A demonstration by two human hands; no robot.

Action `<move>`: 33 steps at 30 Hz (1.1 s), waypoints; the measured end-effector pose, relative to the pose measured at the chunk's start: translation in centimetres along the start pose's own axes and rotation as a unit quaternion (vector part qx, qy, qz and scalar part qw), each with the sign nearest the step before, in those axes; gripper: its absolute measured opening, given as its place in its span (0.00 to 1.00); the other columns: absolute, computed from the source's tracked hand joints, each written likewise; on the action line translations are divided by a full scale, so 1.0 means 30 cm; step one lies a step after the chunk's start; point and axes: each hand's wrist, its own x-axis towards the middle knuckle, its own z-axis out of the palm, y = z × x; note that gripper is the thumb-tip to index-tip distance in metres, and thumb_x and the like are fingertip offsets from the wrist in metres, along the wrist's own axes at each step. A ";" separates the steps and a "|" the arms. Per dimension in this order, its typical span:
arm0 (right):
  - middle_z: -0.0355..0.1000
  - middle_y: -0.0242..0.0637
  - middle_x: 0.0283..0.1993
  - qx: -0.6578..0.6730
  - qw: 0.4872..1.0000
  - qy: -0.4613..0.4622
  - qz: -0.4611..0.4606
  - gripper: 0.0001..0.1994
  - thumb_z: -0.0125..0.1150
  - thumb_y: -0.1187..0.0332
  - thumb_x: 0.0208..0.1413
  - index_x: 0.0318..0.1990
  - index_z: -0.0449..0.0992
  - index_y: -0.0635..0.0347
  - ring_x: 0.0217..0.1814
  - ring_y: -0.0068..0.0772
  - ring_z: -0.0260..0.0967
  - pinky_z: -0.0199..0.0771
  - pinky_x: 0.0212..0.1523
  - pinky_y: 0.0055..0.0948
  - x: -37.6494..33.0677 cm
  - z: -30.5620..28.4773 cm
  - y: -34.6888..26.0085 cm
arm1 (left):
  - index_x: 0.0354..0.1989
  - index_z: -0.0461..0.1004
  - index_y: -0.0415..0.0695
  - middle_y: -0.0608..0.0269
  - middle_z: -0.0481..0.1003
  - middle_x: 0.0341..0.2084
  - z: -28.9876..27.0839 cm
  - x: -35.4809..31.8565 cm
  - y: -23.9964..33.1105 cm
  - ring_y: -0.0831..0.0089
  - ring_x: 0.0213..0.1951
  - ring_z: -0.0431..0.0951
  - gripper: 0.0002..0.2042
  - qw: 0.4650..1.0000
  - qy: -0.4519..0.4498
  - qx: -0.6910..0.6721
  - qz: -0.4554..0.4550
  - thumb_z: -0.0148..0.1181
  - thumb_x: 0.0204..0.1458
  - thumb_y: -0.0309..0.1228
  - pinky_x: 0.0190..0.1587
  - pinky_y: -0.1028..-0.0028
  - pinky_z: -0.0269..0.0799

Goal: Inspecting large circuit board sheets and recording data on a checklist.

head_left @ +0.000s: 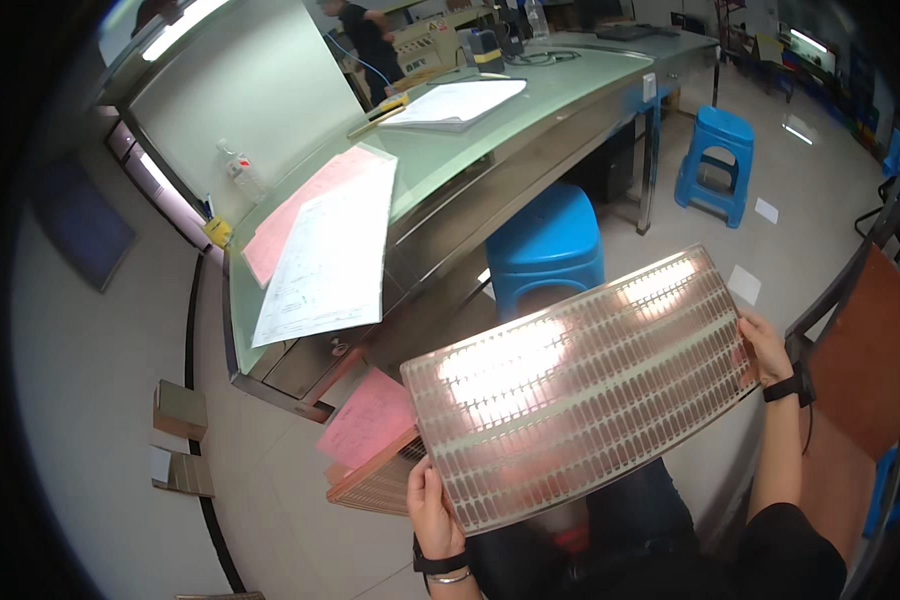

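Observation:
I hold a large copper-coloured circuit board panel [590, 400] tilted over my lap. Rows of small elongated shapes cover it, and bright reflections wash out part of its upper half. My left hand [435, 515] is closed on its lower left corner. At the right edge my right hand [767, 350] grips it, thumb at the border and other fingers partly hidden behind. Just left of the panel lies a stack of similar copper-coloured panels [375, 488], partly covered by the held one. A pink sheet [368, 420] rests on that stack.
A glass-topped table [440, 195] stands ahead, bearing white papers [335, 250], a pink sheet [305, 205] and a plastic bottle [240, 170]. One blue stool [545, 235] is beyond the panel, another blue stool [715, 165] farther right. A brown board [865, 350] is at right. A person [368, 45] stands far back.

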 end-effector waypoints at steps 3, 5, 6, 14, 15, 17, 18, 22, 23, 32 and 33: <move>0.65 0.24 0.27 0.009 1.000 0.019 -0.008 0.14 0.49 0.64 0.60 0.49 0.70 0.61 0.19 0.15 0.62 0.64 0.19 0.16 0.016 -0.101 0.063 | 0.48 0.64 0.36 0.56 0.72 0.43 0.054 0.051 -0.033 0.72 0.43 0.74 0.12 0.999 -0.033 -0.004 -0.014 0.44 0.60 0.29 0.46 0.74 0.73; 0.65 0.23 0.26 -0.016 0.999 0.051 -0.006 0.12 0.48 0.64 0.60 0.44 0.72 0.61 0.19 0.15 0.61 0.64 0.19 0.17 0.005 -0.141 0.075 | 0.48 0.65 0.35 0.57 0.72 0.43 0.106 0.080 -0.059 0.72 0.43 0.74 0.12 0.997 -0.065 -0.024 -0.043 0.43 0.61 0.29 0.46 0.74 0.73; 0.65 0.23 0.26 -0.016 0.999 0.051 -0.001 0.12 0.48 0.64 0.60 0.44 0.72 0.61 0.19 0.15 0.61 0.64 0.19 0.17 0.010 -0.146 0.085 | 0.48 0.66 0.36 0.57 0.72 0.43 0.131 0.093 -0.053 0.72 0.44 0.74 0.12 0.996 -0.068 -0.023 -0.053 0.43 0.61 0.29 0.46 0.74 0.73; 0.66 0.26 0.25 0.010 0.997 0.080 0.017 0.10 0.48 0.65 0.61 0.41 0.73 0.62 0.19 0.18 0.64 0.65 0.18 0.18 0.001 -0.263 0.097 | 0.48 0.66 0.37 0.58 0.72 0.43 0.219 0.189 -0.113 0.72 0.44 0.74 0.11 0.987 -0.115 -0.042 -0.106 0.43 0.60 0.26 0.48 0.74 0.73; 0.67 0.26 0.25 0.018 0.995 0.099 0.013 0.11 0.48 0.65 0.61 0.42 0.73 0.62 0.19 0.18 0.65 0.65 0.18 0.19 -0.003 -0.258 0.093 | 0.48 0.66 0.37 0.58 0.72 0.43 0.221 0.197 -0.116 0.72 0.44 0.74 0.11 0.986 -0.119 -0.044 -0.112 0.43 0.60 0.26 0.48 0.74 0.73; 0.67 0.26 0.25 0.013 0.994 0.109 0.018 0.12 0.48 0.65 0.60 0.44 0.73 0.63 0.19 0.18 0.64 0.65 0.19 0.18 -0.008 -0.248 0.088 | 0.49 0.66 0.37 0.59 0.72 0.44 0.226 0.217 -0.118 0.72 0.44 0.74 0.11 0.983 -0.130 -0.056 -0.120 0.43 0.60 0.27 0.48 0.74 0.73; 0.67 0.26 0.26 0.015 0.993 0.111 0.022 0.12 0.48 0.65 0.60 0.44 0.72 0.63 0.19 0.19 0.64 0.65 0.19 0.18 -0.006 -0.254 0.090 | 0.49 0.66 0.38 0.59 0.72 0.43 0.224 0.227 -0.126 0.73 0.44 0.74 0.12 0.982 -0.135 -0.052 -0.120 0.44 0.60 0.28 0.48 0.74 0.72; 0.66 0.26 0.27 0.028 0.992 0.120 0.026 0.12 0.48 0.65 0.60 0.44 0.73 0.62 0.19 0.19 0.64 0.65 0.20 0.18 -0.012 -0.249 0.067 | 0.49 0.66 0.38 0.60 0.72 0.43 0.229 0.258 -0.144 0.73 0.44 0.73 0.12 0.984 -0.130 -0.023 -0.118 0.44 0.60 0.31 0.47 0.74 0.72; 0.66 0.26 0.27 0.026 0.991 0.126 0.028 0.12 0.48 0.65 0.60 0.44 0.73 0.62 0.19 0.19 0.64 0.65 0.20 0.18 -0.017 -0.244 0.061 | 0.49 0.66 0.38 0.60 0.72 0.43 0.226 0.265 -0.148 0.73 0.44 0.73 0.12 0.983 -0.133 -0.024 -0.125 0.44 0.60 0.31 0.47 0.74 0.72; 0.67 0.24 0.25 0.030 0.996 0.077 0.039 0.13 0.49 0.66 0.60 0.47 0.72 0.65 0.20 0.14 0.61 0.63 0.20 0.14 -0.037 -0.247 -0.011 | 0.46 0.67 0.40 0.61 0.74 0.41 0.214 0.324 -0.150 0.74 0.42 0.75 0.10 0.987 -0.117 0.043 -0.103 0.49 0.58 0.30 0.45 0.75 0.73; 0.67 0.24 0.25 0.023 0.997 0.072 0.024 0.14 0.49 0.66 0.60 0.48 0.72 0.65 0.20 0.13 0.61 0.63 0.21 0.13 -0.037 -0.248 -0.012 | 0.46 0.67 0.40 0.61 0.74 0.41 0.214 0.329 -0.153 0.74 0.41 0.75 0.10 0.987 -0.113 0.057 -0.100 0.49 0.58 0.29 0.45 0.75 0.73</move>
